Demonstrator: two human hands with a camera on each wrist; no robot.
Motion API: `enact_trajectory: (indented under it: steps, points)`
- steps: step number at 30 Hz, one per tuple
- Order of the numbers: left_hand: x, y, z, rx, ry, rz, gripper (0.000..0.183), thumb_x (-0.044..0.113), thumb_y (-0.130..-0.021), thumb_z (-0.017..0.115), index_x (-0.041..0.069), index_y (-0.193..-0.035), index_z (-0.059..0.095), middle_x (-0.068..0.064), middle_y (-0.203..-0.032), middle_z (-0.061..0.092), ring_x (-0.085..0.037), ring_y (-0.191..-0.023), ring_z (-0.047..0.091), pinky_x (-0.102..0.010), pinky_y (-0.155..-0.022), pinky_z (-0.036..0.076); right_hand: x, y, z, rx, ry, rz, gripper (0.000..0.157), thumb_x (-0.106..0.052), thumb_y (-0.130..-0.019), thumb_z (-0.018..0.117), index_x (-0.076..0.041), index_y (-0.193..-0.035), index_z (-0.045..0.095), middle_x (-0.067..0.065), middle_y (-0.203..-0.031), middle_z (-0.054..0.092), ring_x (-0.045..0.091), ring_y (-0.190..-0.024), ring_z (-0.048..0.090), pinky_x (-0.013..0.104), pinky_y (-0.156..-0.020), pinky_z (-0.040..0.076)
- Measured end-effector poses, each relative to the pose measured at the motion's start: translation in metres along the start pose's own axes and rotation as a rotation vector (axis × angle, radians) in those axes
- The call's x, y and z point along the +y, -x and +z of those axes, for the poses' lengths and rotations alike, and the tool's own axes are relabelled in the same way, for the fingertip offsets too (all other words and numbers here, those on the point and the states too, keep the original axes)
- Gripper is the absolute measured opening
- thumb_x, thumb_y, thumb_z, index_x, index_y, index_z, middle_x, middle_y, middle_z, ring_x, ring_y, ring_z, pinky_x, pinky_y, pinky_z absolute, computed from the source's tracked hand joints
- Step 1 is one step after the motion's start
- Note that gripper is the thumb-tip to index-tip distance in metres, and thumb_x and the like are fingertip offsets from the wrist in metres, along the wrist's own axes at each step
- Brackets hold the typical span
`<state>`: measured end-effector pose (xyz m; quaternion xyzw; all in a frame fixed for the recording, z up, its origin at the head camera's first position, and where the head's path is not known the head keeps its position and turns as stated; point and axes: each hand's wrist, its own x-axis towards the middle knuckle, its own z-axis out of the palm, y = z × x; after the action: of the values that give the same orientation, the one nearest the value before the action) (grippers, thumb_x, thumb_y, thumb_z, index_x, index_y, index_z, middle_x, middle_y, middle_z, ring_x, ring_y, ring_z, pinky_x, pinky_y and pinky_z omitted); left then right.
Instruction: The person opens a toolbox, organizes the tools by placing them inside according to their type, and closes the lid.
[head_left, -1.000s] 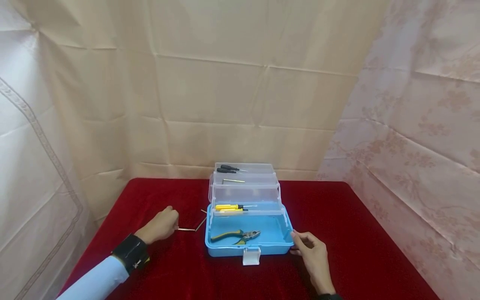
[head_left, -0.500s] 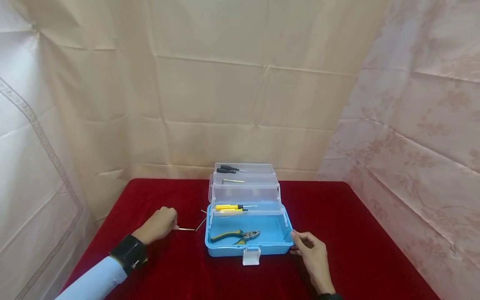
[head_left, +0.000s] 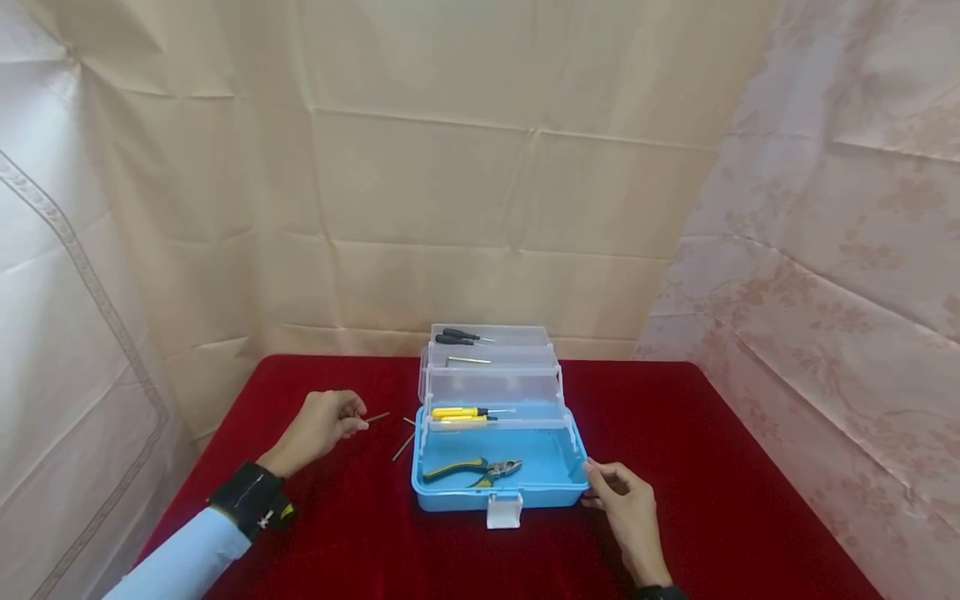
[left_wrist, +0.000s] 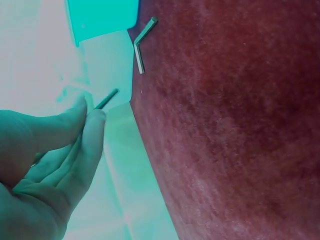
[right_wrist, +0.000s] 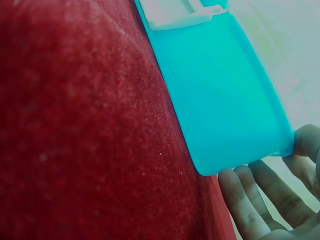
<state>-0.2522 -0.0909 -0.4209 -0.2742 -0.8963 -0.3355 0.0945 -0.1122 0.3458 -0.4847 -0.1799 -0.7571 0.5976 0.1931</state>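
Observation:
My left hand (head_left: 322,425) pinches a thin metal hex key (head_left: 378,416) between thumb and fingers, raised over the red cloth to the left of the toolbox. In the left wrist view one end of the key (left_wrist: 107,98) sticks out past the fingertips; the rest is hidden in the hand. Another L-shaped hex key (left_wrist: 137,47) lies on the cloth beside the box. The blue toolbox (head_left: 457,502) stands with its clear trays unfolded. At its front right corner my right hand (head_left: 626,512) grips the rim, thumb on top and fingers against the outer wall (right_wrist: 235,115).
Inside the box lie pliers (head_left: 487,472) with green and yellow handles. Yellow screwdrivers (head_left: 457,412) rest in the lower tray, black screwdrivers (head_left: 456,336) and a hex key (head_left: 468,361) in the upper ones. A white latch (head_left: 503,512) hangs at the front.
The left hand has lifted the hex key off the cloth, moving up and away from the key left beside the box. The right hand stays at the corner.

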Motion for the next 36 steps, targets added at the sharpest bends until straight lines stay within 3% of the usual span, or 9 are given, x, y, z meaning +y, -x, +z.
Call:
enact_trajectory:
  steps: [11,20,36]
  points:
    - [0.011,-0.01,-0.003,0.164,-0.032,0.02,0.017,0.01,-0.082,0.077,0.011,-0.096,0.069,0.002,-0.08,0.066,-0.013,-0.067,0.059,-0.025,-0.062,0.05,0.0,0.0,-0.001,-0.006,-0.003,-0.008,0.035,-0.031,-0.087,0.074,-0.003,-0.108,0.07,0.019,-0.106,0.067,0.028,-0.08,0.067,0.035,-0.068,0.055]
    - [0.018,-0.017,-0.006,0.251,-0.044,0.045,0.018,0.011,-0.081,0.079,0.011,-0.096,0.07,0.002,-0.082,0.067,-0.013,-0.069,0.059,-0.027,-0.062,0.05,0.0,0.0,-0.001,-0.009,-0.009,-0.011,0.034,-0.03,-0.087,0.074,-0.003,-0.108,0.07,0.02,-0.105,0.068,0.029,-0.081,0.067,0.035,-0.068,0.055]
    - [0.027,-0.032,-0.007,0.313,-0.017,0.096,0.013,0.014,-0.085,0.075,0.013,-0.096,0.069,0.003,-0.085,0.067,-0.014,-0.073,0.061,-0.029,-0.069,0.052,0.001,0.0,0.001,0.005,0.022,-0.007,0.036,-0.034,-0.087,0.073,-0.004,-0.107,0.07,0.017,-0.103,0.068,0.027,-0.08,0.066,0.034,-0.068,0.055]
